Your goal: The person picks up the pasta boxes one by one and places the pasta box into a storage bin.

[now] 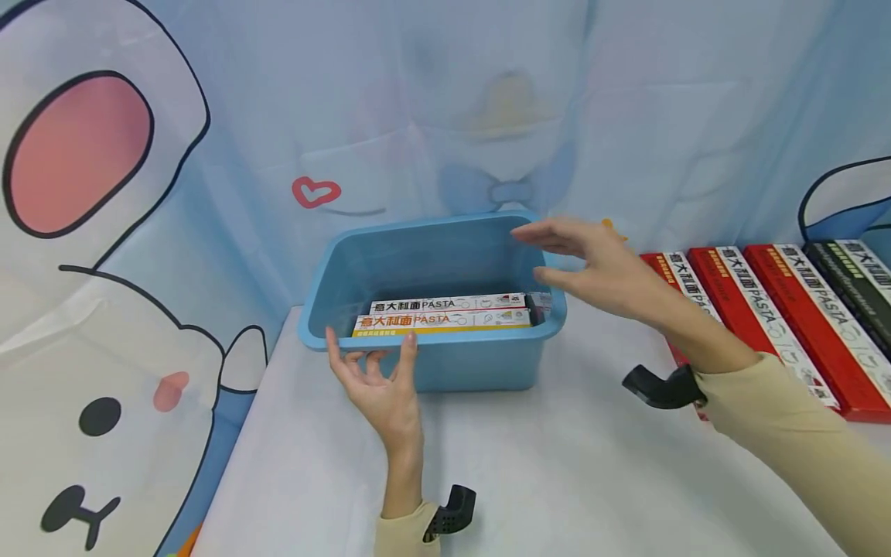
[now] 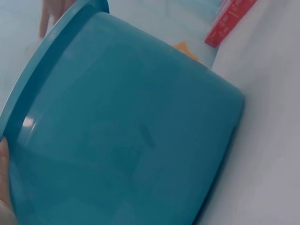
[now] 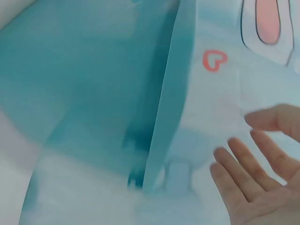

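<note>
A light blue plastic bin stands on the white table. In it lie two pasta boxes, one with a yellow and orange label in front, one with black lettering behind. My left hand holds the bin's front rim, some fingers bent beneath the lip; in the left wrist view a finger lies against the rim. My right hand, holding nothing, hovers by the right rim with thumb and fingers apart; the right wrist view shows this hand spread beside the bin wall.
To the right, several red pasta boxes and a black pasta box lie side by side. Behind the bin hangs a pale blue curtain with cartoon prints. White tabletop extends in front of the bin.
</note>
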`<action>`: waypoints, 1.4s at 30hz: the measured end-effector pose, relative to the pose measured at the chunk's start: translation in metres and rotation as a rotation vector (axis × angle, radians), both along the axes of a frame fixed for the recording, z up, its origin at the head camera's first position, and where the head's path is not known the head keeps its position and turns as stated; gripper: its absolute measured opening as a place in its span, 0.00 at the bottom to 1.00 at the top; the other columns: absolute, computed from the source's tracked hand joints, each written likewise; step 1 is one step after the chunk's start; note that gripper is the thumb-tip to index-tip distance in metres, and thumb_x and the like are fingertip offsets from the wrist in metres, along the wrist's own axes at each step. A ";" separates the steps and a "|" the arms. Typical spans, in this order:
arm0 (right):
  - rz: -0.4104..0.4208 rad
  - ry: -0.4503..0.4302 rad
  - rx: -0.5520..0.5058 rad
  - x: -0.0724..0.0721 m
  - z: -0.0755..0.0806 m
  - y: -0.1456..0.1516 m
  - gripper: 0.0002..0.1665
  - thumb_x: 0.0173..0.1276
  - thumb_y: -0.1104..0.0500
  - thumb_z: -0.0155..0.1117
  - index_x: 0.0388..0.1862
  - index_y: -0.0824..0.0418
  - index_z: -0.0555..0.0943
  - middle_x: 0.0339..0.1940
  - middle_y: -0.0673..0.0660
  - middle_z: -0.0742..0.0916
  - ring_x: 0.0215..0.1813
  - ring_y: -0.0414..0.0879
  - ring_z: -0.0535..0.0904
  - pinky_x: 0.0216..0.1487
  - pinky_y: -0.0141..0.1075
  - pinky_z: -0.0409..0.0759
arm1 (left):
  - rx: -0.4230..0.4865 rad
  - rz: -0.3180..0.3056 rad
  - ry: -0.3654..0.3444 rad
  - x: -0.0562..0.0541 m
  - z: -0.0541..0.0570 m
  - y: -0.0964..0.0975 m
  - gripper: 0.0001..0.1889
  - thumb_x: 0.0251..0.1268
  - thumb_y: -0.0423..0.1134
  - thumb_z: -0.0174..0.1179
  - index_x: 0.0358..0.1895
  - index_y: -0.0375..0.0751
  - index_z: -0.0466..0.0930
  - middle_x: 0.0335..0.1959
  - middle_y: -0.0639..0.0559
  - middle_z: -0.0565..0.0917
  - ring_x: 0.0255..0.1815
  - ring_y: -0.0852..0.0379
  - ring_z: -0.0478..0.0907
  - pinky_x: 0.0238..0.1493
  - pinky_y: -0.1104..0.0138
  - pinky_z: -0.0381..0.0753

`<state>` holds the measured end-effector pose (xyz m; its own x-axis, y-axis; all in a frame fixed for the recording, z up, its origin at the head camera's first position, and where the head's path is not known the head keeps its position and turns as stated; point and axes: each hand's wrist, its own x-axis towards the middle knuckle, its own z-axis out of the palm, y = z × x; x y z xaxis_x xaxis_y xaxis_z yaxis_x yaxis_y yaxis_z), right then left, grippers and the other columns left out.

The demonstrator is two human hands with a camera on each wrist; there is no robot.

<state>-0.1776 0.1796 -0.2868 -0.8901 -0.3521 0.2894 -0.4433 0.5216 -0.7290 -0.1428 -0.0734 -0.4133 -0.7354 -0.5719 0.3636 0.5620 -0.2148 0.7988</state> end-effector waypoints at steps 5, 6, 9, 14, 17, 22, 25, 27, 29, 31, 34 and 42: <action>-0.210 0.038 -0.023 0.021 -0.013 0.047 0.33 0.74 0.65 0.66 0.77 0.59 0.72 0.75 0.64 0.76 0.74 0.67 0.71 0.66 0.30 0.78 | -0.005 -0.007 -0.007 0.002 -0.001 0.002 0.57 0.58 0.23 0.73 0.85 0.41 0.45 0.47 0.49 0.67 0.46 0.52 0.74 0.45 0.62 0.90; -0.244 0.038 -0.022 0.024 -0.018 0.057 0.35 0.74 0.65 0.66 0.78 0.58 0.72 0.75 0.63 0.76 0.74 0.66 0.71 0.61 0.22 0.77 | -0.002 -0.011 -0.004 0.002 0.000 0.002 0.57 0.58 0.23 0.73 0.85 0.41 0.45 0.47 0.50 0.67 0.46 0.52 0.74 0.45 0.62 0.90; -0.310 0.023 -0.030 0.033 -0.039 0.085 0.37 0.75 0.62 0.67 0.80 0.55 0.69 0.76 0.63 0.75 0.74 0.51 0.73 0.48 0.10 0.71 | -0.001 -0.014 0.002 0.001 0.001 0.001 0.56 0.59 0.23 0.73 0.86 0.42 0.45 0.48 0.50 0.67 0.46 0.52 0.74 0.46 0.61 0.90; -0.384 -0.075 -0.052 0.048 -0.081 0.125 0.38 0.79 0.57 0.64 0.83 0.55 0.64 0.78 0.61 0.73 0.72 0.31 0.70 0.45 0.12 0.75 | -0.013 -0.009 -0.002 0.002 0.002 0.000 0.56 0.59 0.24 0.73 0.86 0.42 0.45 0.48 0.49 0.68 0.46 0.52 0.74 0.45 0.63 0.90; -0.466 -0.123 -0.036 0.057 -0.105 0.141 0.40 0.79 0.53 0.63 0.85 0.54 0.61 0.80 0.63 0.70 0.79 0.42 0.67 0.42 0.11 0.74 | -0.017 -0.010 -0.003 0.002 0.002 0.001 0.56 0.59 0.23 0.72 0.86 0.40 0.44 0.49 0.48 0.68 0.47 0.51 0.74 0.46 0.63 0.90; -0.552 -0.215 -0.007 0.067 -0.138 0.162 0.44 0.80 0.50 0.62 0.86 0.59 0.55 0.80 0.74 0.65 0.81 0.64 0.62 0.38 0.10 0.72 | -0.018 -0.006 -0.007 0.002 0.001 0.000 0.56 0.59 0.23 0.72 0.85 0.38 0.43 0.52 0.39 0.69 0.47 0.50 0.75 0.47 0.63 0.90; -0.568 -0.271 -0.016 0.071 -0.154 0.170 0.45 0.81 0.49 0.60 0.86 0.63 0.53 0.80 0.75 0.63 0.80 0.70 0.59 0.37 0.10 0.72 | -0.014 -0.006 0.000 0.002 0.001 0.000 0.56 0.59 0.23 0.72 0.85 0.38 0.43 0.54 0.37 0.69 0.47 0.50 0.75 0.47 0.63 0.90; -0.579 -0.291 -0.024 0.073 -0.162 0.173 0.46 0.81 0.49 0.59 0.86 0.64 0.52 0.80 0.75 0.63 0.79 0.72 0.58 0.38 0.10 0.72 | -0.016 -0.009 0.008 0.002 0.002 0.000 0.56 0.60 0.23 0.71 0.85 0.38 0.43 0.54 0.39 0.69 0.47 0.51 0.75 0.48 0.62 0.90; -0.597 -0.301 -0.025 0.074 -0.167 0.174 0.46 0.81 0.48 0.59 0.86 0.64 0.51 0.80 0.75 0.62 0.79 0.72 0.58 0.37 0.10 0.72 | -0.015 -0.012 0.015 0.002 0.002 -0.001 0.56 0.60 0.22 0.71 0.85 0.38 0.43 0.53 0.42 0.70 0.47 0.51 0.75 0.48 0.62 0.90; -0.611 -0.306 -0.028 0.074 -0.170 0.174 0.46 0.81 0.49 0.59 0.86 0.64 0.50 0.80 0.75 0.62 0.79 0.73 0.58 0.37 0.11 0.73 | -0.016 -0.016 0.018 0.002 0.002 -0.001 0.56 0.60 0.23 0.71 0.85 0.39 0.43 0.53 0.43 0.70 0.47 0.51 0.75 0.49 0.61 0.90; -0.635 -0.316 -0.031 0.075 -0.173 0.173 0.47 0.81 0.49 0.59 0.86 0.64 0.50 0.80 0.75 0.62 0.79 0.74 0.58 0.39 0.13 0.76 | -0.018 -0.015 0.015 0.002 0.002 -0.001 0.56 0.60 0.22 0.71 0.85 0.39 0.43 0.52 0.44 0.70 0.47 0.51 0.75 0.48 0.62 0.90; -0.709 -0.342 -0.039 0.077 -0.171 0.167 0.44 0.82 0.49 0.57 0.86 0.63 0.51 0.78 0.77 0.65 0.74 0.77 0.62 0.30 0.12 0.73 | 0.007 -0.023 0.029 0.001 0.003 -0.001 0.56 0.59 0.21 0.71 0.86 0.39 0.43 0.48 0.49 0.67 0.47 0.52 0.75 0.49 0.59 0.90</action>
